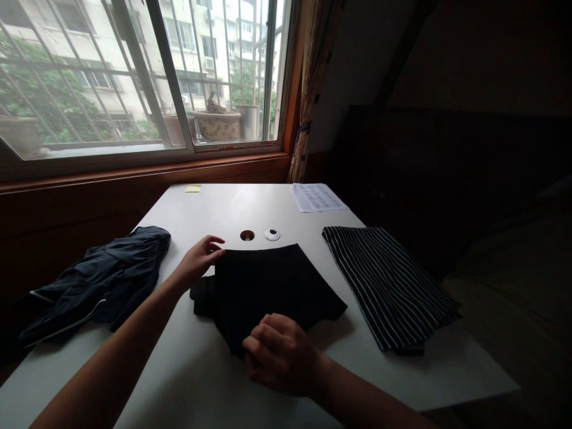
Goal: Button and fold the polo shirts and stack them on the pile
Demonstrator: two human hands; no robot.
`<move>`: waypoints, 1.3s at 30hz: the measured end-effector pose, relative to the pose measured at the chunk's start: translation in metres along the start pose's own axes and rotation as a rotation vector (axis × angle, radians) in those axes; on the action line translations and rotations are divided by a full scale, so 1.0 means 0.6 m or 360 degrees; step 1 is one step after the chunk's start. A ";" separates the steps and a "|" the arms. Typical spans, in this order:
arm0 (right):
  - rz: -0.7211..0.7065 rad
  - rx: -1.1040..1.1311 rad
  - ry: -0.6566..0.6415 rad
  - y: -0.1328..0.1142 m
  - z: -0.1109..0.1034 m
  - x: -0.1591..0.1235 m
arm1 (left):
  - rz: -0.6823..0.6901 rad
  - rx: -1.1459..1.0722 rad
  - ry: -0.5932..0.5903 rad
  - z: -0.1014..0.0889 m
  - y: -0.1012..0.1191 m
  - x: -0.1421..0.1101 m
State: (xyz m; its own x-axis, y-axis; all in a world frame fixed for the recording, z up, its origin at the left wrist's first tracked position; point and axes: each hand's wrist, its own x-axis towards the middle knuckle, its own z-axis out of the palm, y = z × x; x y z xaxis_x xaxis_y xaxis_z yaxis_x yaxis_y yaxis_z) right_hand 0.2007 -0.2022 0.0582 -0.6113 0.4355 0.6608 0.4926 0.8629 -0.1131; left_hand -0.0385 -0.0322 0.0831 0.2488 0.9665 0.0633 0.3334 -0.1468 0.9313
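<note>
A smooth white rectangular tabletop (pixel 179 369) runs toward a barred, metal-framed sliding window (pixel 179 77). On its right side lies a flat, dark fabric garment with thin white stripes (pixel 388 286); on its left, a rumpled dark navy garment with white piping (pixel 102 280) hangs past the edge. Between them is a folded plain black cloth garment (pixel 268 286). The right hand (pixel 281 351) has its fingers curled together at the near edge of the black garment; whether they clamp the fabric is hidden. The left hand (pixel 208 253) touches its far left corner, fingers slightly apart. Printed white paper sheets (pixel 317 198) lie at the far right, a round white plastic cap (pixel 272 235) sits beside a round dark hole (pixel 247 235), and a small yellow paper note (pixel 193 189) lies at the far left.
</note>
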 end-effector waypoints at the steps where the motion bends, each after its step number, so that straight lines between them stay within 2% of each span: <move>1: -0.0027 0.0007 0.0007 -0.004 -0.001 0.012 | 0.0015 0.0006 0.0023 -0.010 0.004 -0.002; 6: -0.0181 0.0016 -0.0038 -0.024 0.012 0.063 | 0.0088 0.0158 0.0109 -0.058 0.008 -0.017; 11: -0.0326 0.0008 -0.0142 -0.033 0.057 0.077 | 0.0058 0.0399 0.0091 -0.087 -0.025 -0.032; 15: -0.0370 -0.0020 -0.0280 -0.039 0.100 0.069 | 0.0022 0.0573 0.0075 -0.085 -0.078 -0.035; 18: -0.0373 0.0018 -0.0364 -0.041 0.115 0.061 | -0.0027 0.0675 0.0058 -0.075 -0.117 -0.033; 21: -0.0326 0.0104 -0.0441 -0.027 0.101 0.055 | 0.0044 0.0827 0.0064 -0.069 -0.133 -0.031; 23: -0.0212 0.0149 -0.0465 -0.002 0.076 0.053 | 0.0196 0.0992 0.0131 -0.064 -0.125 -0.032; 25: -0.0005 0.0158 -0.0461 0.035 0.042 0.049 | 0.0380 0.1200 0.0183 -0.053 -0.103 -0.036; 27: 0.0277 0.0124 -0.0425 0.081 0.009 0.041 | 0.0550 0.1376 0.0159 -0.029 -0.075 -0.043; 31: 0.0690 -0.0148 -0.0538 0.167 -0.029 -0.005 | 0.0796 0.1569 -0.0028 0.049 -0.041 -0.063; 35: 0.0885 -0.0263 -0.0811 0.206 -0.028 -0.073 | 0.0797 0.1682 -0.0186 0.115 -0.057 -0.077; 39: 0.0923 -0.0258 -0.0924 0.204 -0.029 -0.116 | 0.0692 0.1775 -0.0257 0.128 -0.081 -0.083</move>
State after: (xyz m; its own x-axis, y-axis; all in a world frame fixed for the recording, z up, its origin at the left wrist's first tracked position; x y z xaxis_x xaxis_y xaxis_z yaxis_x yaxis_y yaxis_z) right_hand 0.3144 -0.1312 0.0110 -0.4336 0.9003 0.0383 0.8832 0.4331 -0.1799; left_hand 0.0025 -0.0895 0.0073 0.6191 0.7656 0.1748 0.7756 -0.6310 0.0165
